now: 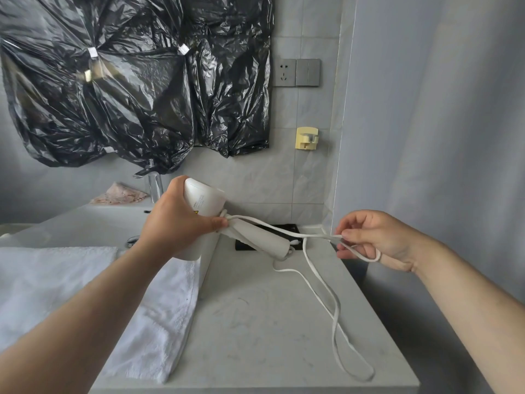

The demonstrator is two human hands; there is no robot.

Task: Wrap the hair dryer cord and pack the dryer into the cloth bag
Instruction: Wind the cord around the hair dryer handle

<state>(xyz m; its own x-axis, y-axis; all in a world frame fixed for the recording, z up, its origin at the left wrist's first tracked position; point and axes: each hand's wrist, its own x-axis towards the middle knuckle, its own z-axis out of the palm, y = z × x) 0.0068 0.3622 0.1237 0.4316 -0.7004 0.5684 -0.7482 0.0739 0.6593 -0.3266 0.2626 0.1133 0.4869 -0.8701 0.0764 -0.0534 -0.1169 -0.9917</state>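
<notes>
My left hand (176, 223) grips the white hair dryer (205, 201) by its body, above the counter, with the handle (261, 240) pointing right and down. The white cord (321, 282) leaves the handle's end. One strand runs from my left thumb to my right hand (375, 237), which pinches it between thumb and fingers. A loop hangs round my right little finger. The remaining cord trails in a long loop across the counter toward its front right corner. No cloth bag is in view.
A grey stone counter (255, 322) carries a white towel (85, 282) on the left, beside a white basin (93, 223) with a chrome tap (154, 183). A black tray (284, 231) lies behind the dryer. Black plastic sheeting (136, 81), a socket (284, 72) and a yellow holder (306, 137) hang on the tiled wall.
</notes>
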